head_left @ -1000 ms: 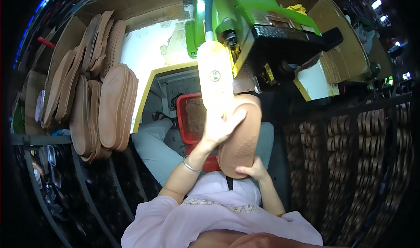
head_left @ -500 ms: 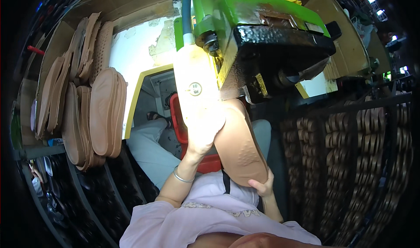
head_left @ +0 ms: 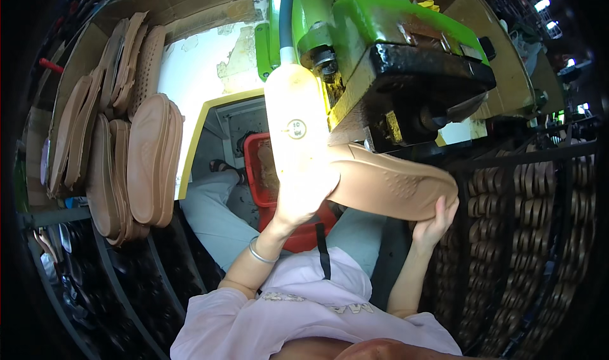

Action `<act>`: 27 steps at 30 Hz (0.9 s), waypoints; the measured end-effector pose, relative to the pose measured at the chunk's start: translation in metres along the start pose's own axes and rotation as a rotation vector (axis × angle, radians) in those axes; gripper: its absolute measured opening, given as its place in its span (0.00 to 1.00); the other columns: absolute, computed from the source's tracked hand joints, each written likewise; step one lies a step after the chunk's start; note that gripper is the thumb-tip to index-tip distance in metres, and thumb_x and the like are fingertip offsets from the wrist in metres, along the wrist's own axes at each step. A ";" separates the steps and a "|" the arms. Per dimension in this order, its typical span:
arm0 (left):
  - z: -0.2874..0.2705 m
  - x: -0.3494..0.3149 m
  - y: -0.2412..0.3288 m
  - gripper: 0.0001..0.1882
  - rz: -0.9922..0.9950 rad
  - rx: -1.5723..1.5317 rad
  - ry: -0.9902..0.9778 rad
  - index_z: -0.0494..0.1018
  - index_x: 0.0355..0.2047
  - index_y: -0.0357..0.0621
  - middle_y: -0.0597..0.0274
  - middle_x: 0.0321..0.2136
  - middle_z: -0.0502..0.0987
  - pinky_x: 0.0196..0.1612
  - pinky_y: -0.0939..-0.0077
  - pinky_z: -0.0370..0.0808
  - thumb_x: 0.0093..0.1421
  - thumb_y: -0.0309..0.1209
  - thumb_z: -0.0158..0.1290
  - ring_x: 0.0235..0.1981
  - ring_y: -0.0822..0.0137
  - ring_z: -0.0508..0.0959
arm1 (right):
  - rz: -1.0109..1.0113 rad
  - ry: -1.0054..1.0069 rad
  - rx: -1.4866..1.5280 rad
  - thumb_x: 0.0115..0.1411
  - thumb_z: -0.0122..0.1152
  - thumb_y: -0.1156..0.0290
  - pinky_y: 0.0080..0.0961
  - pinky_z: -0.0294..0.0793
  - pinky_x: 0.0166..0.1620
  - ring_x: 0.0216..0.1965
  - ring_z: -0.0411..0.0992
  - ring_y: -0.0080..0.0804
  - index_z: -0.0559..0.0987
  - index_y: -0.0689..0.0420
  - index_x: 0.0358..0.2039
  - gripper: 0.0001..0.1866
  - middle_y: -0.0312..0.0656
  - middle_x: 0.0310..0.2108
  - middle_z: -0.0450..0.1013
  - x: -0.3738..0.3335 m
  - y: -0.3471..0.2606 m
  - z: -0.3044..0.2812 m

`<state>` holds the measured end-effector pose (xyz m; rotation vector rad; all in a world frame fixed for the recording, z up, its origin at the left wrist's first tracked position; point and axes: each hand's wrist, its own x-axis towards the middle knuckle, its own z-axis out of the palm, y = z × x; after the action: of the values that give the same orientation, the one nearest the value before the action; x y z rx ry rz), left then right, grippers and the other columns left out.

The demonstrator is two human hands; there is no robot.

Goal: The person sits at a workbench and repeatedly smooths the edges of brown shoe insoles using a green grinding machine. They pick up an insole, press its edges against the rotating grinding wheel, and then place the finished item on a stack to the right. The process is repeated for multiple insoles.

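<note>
A tan shoe sole [head_left: 387,185] with small raised bumps lies roughly crosswise between both of my hands, its left end close below the head of a green and black machine [head_left: 406,55]. My left hand [head_left: 307,192] is closed on the left end; the glare of a bright work lamp [head_left: 295,106] washes out part of its fingers. At the sole's right end, my right hand [head_left: 436,223] grips the edge with thumb and fingers. The machine's working part is partly hidden behind the lamp and the sole.
Several tan soles [head_left: 151,163] stand stacked at the left in a cardboard box [head_left: 76,49]. A red bin [head_left: 254,170] sits below, between my legs. Racks of brown soles [head_left: 533,227] fill the right side, and dark racks [head_left: 127,277] stand lower left.
The sole has swung from nearly upright to crosswise. My right hand has moved up and to the right with its end, while my left hand stays near the lamp.
</note>
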<state>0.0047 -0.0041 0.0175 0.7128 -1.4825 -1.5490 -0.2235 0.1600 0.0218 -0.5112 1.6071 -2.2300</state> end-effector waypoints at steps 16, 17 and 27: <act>-0.028 -0.011 0.043 0.14 -0.032 -0.019 0.158 0.72 0.41 0.29 0.58 0.33 0.78 0.42 0.78 0.73 0.53 0.22 0.56 0.36 0.72 0.77 | 0.126 -0.218 0.147 0.63 0.52 0.71 0.28 0.69 0.52 0.48 0.68 0.30 0.64 0.61 0.52 0.18 0.43 0.47 0.68 0.070 0.026 0.089; -0.036 -0.015 0.043 0.15 -0.073 0.019 0.127 0.73 0.42 0.29 0.57 0.35 0.79 0.43 0.78 0.73 0.53 0.21 0.56 0.37 0.71 0.77 | 0.138 -0.232 0.146 0.63 0.52 0.71 0.28 0.69 0.52 0.48 0.68 0.30 0.64 0.61 0.52 0.18 0.42 0.47 0.68 0.068 0.032 0.087; -0.094 -0.042 0.043 0.18 -0.155 -0.066 0.267 0.72 0.43 0.28 0.57 0.36 0.78 0.42 0.79 0.73 0.54 0.28 0.54 0.37 0.73 0.77 | 0.179 -0.245 0.147 0.63 0.51 0.73 0.24 0.65 0.52 0.46 0.66 0.24 0.65 0.60 0.48 0.13 0.38 0.44 0.68 0.007 0.032 0.125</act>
<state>0.1136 -0.0110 0.0411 0.9738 -1.1974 -1.5405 -0.1677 0.0442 0.0290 -0.5530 1.3022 -2.0450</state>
